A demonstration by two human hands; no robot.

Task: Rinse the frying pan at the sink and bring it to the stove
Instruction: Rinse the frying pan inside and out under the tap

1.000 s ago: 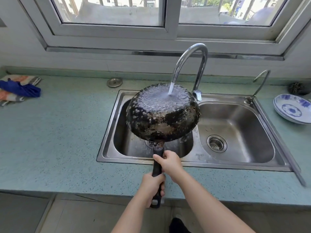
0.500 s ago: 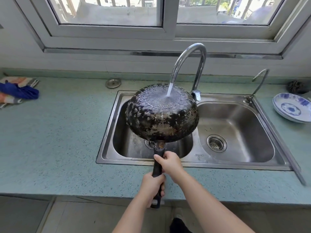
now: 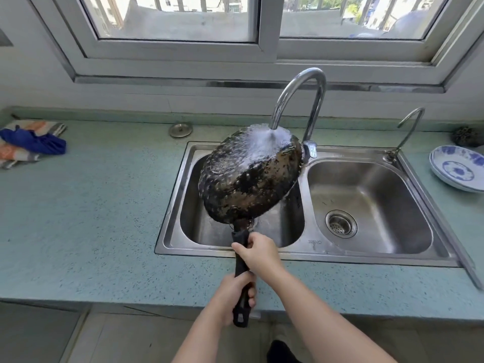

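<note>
Nearest, the left hand (image 3: pixel 233 297) wraps the low end of the black handle; the right hand (image 3: pixel 258 251) grips it higher up. Beyond them the frying pan (image 3: pixel 248 176) hangs bottom-up over the left basin of the sink (image 3: pixel 372 258). It has tilted rightward since a moment ago, so the faucet (image 3: pixel 301 100) stream now fans across its upper rim: rinsing likely continues. Its underside looks blackened, crusted and wet.
</note>
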